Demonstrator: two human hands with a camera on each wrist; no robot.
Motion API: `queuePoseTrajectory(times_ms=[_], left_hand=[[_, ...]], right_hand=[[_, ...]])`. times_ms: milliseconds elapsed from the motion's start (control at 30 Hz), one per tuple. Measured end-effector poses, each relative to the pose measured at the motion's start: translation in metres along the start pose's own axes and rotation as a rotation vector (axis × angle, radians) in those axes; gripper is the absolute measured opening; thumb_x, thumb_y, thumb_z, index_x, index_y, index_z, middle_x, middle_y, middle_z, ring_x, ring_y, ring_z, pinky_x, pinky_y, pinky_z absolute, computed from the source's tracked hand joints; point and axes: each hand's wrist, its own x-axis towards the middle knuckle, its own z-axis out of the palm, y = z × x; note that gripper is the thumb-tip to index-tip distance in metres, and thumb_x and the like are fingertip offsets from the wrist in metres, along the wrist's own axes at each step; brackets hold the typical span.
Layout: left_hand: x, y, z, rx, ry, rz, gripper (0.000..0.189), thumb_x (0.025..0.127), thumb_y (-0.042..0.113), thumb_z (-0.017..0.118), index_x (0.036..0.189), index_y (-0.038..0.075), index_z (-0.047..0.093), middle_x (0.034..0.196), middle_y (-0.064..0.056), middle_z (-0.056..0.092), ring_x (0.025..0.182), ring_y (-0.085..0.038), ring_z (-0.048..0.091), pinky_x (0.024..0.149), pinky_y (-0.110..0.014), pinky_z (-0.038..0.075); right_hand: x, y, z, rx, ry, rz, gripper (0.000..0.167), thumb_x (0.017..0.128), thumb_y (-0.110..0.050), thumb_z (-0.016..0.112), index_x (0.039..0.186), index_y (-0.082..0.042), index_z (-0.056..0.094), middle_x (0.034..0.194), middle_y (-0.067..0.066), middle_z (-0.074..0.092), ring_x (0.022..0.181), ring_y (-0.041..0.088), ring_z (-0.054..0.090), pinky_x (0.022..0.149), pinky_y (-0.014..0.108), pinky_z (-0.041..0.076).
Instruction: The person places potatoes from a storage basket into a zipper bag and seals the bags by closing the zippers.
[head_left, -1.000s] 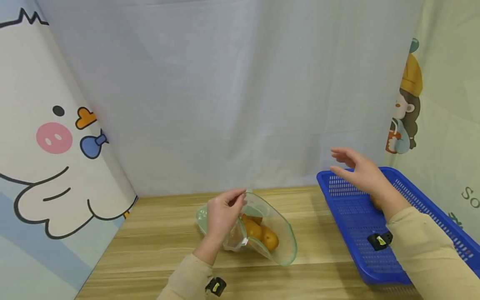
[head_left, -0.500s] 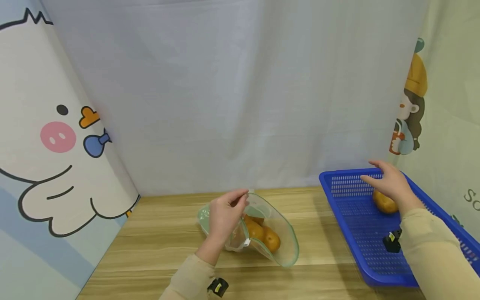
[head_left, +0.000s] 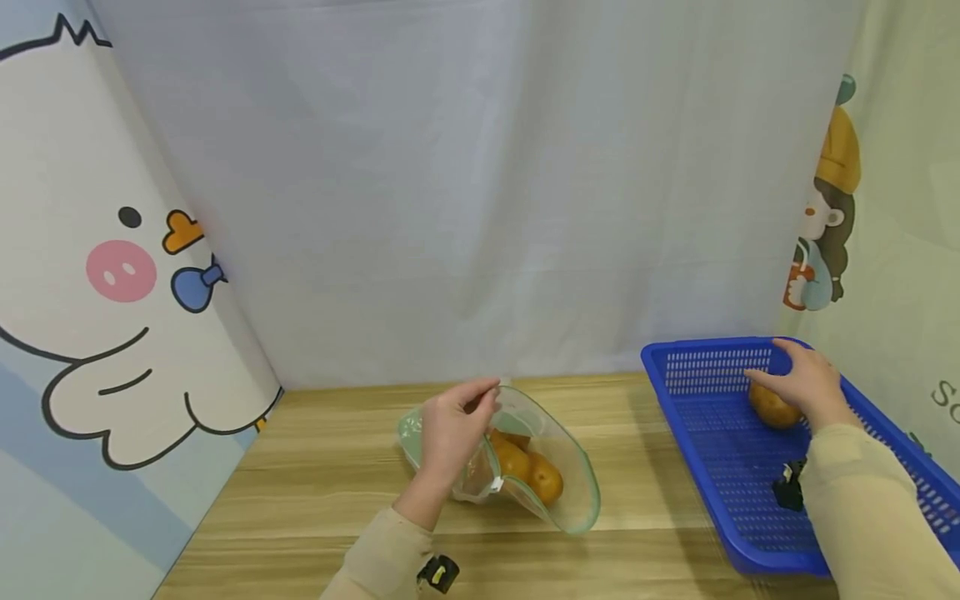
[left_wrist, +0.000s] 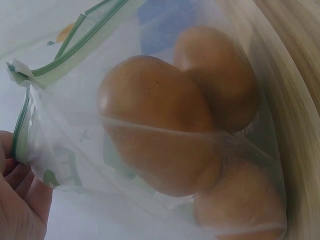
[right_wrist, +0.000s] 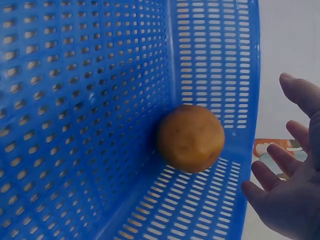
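One brown potato (head_left: 772,409) is seen lying in the far right part of the blue basket (head_left: 727,475), at the right of the head frame. It is placed below and to the left of the right grip (head_left: 813,387), the nearer of the two. There its long axis seems tilted from upper left to lower right, though an almost round outline is given in the right wrist view. The right grip is spread, thumb well apart from the fingers, and nothing is held. In the head view the potato is partly covered by it; in the right wrist view a gap is revealed between them.

At the lower middle of the head frame, the clear bag's rim is pinched by the left grip (head_left: 450,429). The clear bag (head_left: 579,483) is supported on the bench (head_left: 300,475). Three bagged potatoes (left_wrist: 155,130) are distinguished in the left wrist view, while only two are plainly made out in the head view.
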Motion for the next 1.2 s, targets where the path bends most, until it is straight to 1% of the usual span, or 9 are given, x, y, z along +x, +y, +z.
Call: queuePoseTrajectory(times_ms=[167, 300, 433, 600, 833, 1000, 1067, 1200], left_hand=[[0.000, -0.001, 0.001, 0.001, 0.002, -0.002, 0.015, 0.092, 0.004, 0.070, 0.105, 0.001, 0.077, 0.089, -0.012, 0.075, 0.055, -0.019, 0.067, 0.045, -0.021, 0.053], [0.000, -0.001, 0.001, -0.001, -0.001, -0.003, 0.015, 0.092, 0.004, 0.069, 0.105, 0.001, 0.077, 0.089, -0.012, 0.075, 0.053, -0.020, 0.066, 0.044, -0.022, 0.053], [0.000, 0.000, 0.002, -0.002, -0.001, -0.012, 0.015, 0.092, 0.004, 0.070, 0.105, 0.003, 0.077, 0.089, -0.011, 0.075, 0.053, -0.018, 0.066, 0.044, -0.022, 0.053], [0.001, 0.000, 0.002, 0.002, -0.008, -0.024, 0.016, 0.092, 0.005, 0.070, 0.106, 0.002, 0.077, 0.090, -0.011, 0.075, 0.054, -0.020, 0.067, 0.045, -0.022, 0.053], [0.000, 0.000, 0.002, -0.010, -0.012, -0.022, 0.016, 0.093, 0.004, 0.069, 0.106, 0.002, 0.077, 0.091, -0.012, 0.075, 0.056, -0.024, 0.068, 0.045, -0.022, 0.054], [0.000, -0.001, 0.002, 0.000, -0.014, -0.021, 0.016, 0.093, 0.004, 0.069, 0.106, 0.003, 0.077, 0.091, -0.012, 0.075, 0.056, -0.024, 0.068, 0.046, -0.022, 0.054], [0.000, -0.001, 0.002, 0.006, -0.016, -0.018, 0.016, 0.093, 0.004, 0.069, 0.106, 0.003, 0.077, 0.092, -0.011, 0.075, 0.056, -0.023, 0.068, 0.046, -0.022, 0.054], [0.000, -0.001, 0.002, 0.006, -0.015, -0.004, 0.016, 0.092, 0.004, 0.069, 0.106, 0.003, 0.077, 0.092, -0.012, 0.075, 0.054, -0.022, 0.067, 0.046, -0.021, 0.053]], right_hand=[[-0.005, 0.010, 0.003, 0.025, -0.058, 0.042, 0.091, 0.096, -0.047, 0.059, 0.147, 0.015, 0.018, 0.143, 0.049, 0.017, 0.128, 0.068, 0.013, 0.102, 0.080, 0.011], [-0.008, 0.018, 0.006, 0.061, -0.088, 0.072, 0.096, 0.095, -0.049, 0.061, 0.150, 0.013, 0.012, 0.145, 0.048, 0.009, 0.129, 0.070, 0.006, 0.101, 0.082, 0.007], [-0.008, 0.025, 0.010, 0.096, -0.097, 0.074, 0.099, 0.094, -0.050, 0.062, 0.151, 0.011, 0.008, 0.147, 0.047, 0.006, 0.131, 0.070, 0.003, 0.101, 0.083, 0.004], [-0.008, 0.031, 0.014, 0.107, -0.103, 0.052, 0.101, 0.093, -0.050, 0.064, 0.152, 0.010, 0.008, 0.148, 0.046, 0.005, 0.132, 0.068, 0.003, 0.101, 0.083, 0.006], [-0.011, 0.035, 0.018, 0.094, -0.133, 0.033, 0.101, 0.091, -0.046, 0.067, 0.151, 0.011, 0.009, 0.147, 0.047, 0.008, 0.130, 0.068, 0.008, 0.100, 0.082, 0.014], [-0.010, 0.036, 0.023, 0.048, -0.166, 0.002, 0.097, 0.089, -0.041, 0.070, 0.148, 0.013, 0.016, 0.141, 0.049, 0.015, 0.126, 0.067, 0.014, 0.099, 0.082, 0.016], [-0.010, 0.037, 0.025, 0.028, -0.192, -0.008, 0.096, 0.088, -0.039, 0.072, 0.146, 0.014, 0.019, 0.138, 0.049, 0.019, 0.123, 0.066, 0.019, 0.098, 0.081, 0.019], [-0.010, 0.038, 0.030, 0.007, -0.252, -0.057, 0.093, 0.085, -0.037, 0.076, 0.143, 0.015, 0.025, 0.130, 0.048, 0.027, 0.113, 0.062, 0.031, 0.091, 0.076, 0.031]])
